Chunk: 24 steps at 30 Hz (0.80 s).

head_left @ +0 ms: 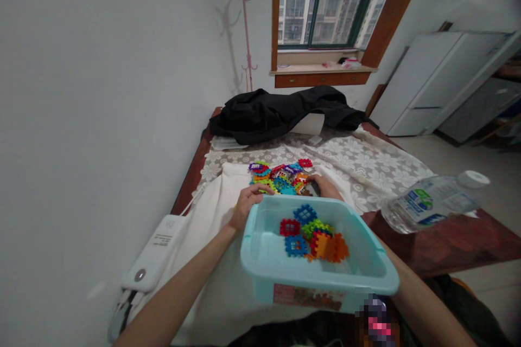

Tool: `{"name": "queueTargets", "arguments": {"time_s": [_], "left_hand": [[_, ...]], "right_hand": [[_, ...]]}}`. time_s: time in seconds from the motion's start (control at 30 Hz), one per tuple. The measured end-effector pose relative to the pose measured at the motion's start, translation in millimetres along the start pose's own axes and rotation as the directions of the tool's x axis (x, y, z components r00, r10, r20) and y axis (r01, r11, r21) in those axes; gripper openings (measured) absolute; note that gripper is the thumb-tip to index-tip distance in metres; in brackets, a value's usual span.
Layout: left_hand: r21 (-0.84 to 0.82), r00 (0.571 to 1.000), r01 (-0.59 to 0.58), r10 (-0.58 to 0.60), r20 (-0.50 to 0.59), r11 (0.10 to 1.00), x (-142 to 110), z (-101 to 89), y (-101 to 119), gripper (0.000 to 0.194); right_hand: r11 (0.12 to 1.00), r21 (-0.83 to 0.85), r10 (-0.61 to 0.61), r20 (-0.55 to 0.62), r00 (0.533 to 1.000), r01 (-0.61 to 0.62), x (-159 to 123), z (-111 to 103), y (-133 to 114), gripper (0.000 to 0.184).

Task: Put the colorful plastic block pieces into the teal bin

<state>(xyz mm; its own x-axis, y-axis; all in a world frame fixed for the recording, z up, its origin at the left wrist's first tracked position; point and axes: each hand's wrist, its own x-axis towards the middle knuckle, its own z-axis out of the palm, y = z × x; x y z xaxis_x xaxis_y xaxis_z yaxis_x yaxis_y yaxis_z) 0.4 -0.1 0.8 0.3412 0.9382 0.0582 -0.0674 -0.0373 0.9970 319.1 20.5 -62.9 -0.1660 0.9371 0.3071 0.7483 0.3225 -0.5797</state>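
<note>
A light blue plastic bin [317, 276] stands close to me, with several plastic interlocking blocks [296, 245] in red, blue, green and orange inside. Just beyond its far rim lies a heap of similar colourful blocks [280, 176] on white cloth. My left hand [246, 203] is at the heap's left edge, its fingers stretched over the nearest pieces; the bin hides part of it. On the heap's right side, my right hand [326, 188] has its fingers round a dark grey, flat-looking thing [313, 188] whose kind I cannot make out.
A large clear plastic bottle [431, 200] stands to the right on the dark red table [459, 249]. A white power strip [154, 252] with cables lies at the left by the wall. Black fabric [280, 114] is heaped across the far end, over a lace tablecloth [366, 160].
</note>
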Motion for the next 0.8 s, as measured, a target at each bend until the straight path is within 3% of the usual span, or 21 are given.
{"name": "queueTargets", "arguments": {"time_s": [0.2,0.37,0.53,0.63,0.8], "left_hand": [[-0.01,1.0,0.005,-0.005,-0.012,1.0,-0.8,1.5,0.6,0.032],[-0.004,0.999,0.01,-0.01,-0.036,1.0,-1.9,2.1,0.8,0.032],[0.03,0.999,-0.017,0.018,-0.033,0.999,-0.8,0.4,-1.2,0.031],[0.015,1.0,-0.012,0.012,-0.019,1.0,-0.2,0.1,-1.1,0.031],[-0.006,1.0,-0.005,0.005,-0.003,1.0,-0.8,1.0,0.5,0.033]], "right_hand": [[0.997,-0.042,-0.064,0.044,0.997,0.066,6.1,-0.3,2.6,0.042],[0.997,-0.068,0.016,-0.075,0.997,-0.021,3.8,-0.7,1.6,0.059],[0.999,-0.039,0.013,-0.077,0.997,-0.016,3.7,-0.3,4.3,0.037],[0.999,-0.026,-0.026,-0.106,0.994,0.024,5.5,0.1,7.4,0.034],[1.0,-0.011,0.015,-0.156,0.988,-0.016,6.4,-2.4,3.2,0.028]]}}
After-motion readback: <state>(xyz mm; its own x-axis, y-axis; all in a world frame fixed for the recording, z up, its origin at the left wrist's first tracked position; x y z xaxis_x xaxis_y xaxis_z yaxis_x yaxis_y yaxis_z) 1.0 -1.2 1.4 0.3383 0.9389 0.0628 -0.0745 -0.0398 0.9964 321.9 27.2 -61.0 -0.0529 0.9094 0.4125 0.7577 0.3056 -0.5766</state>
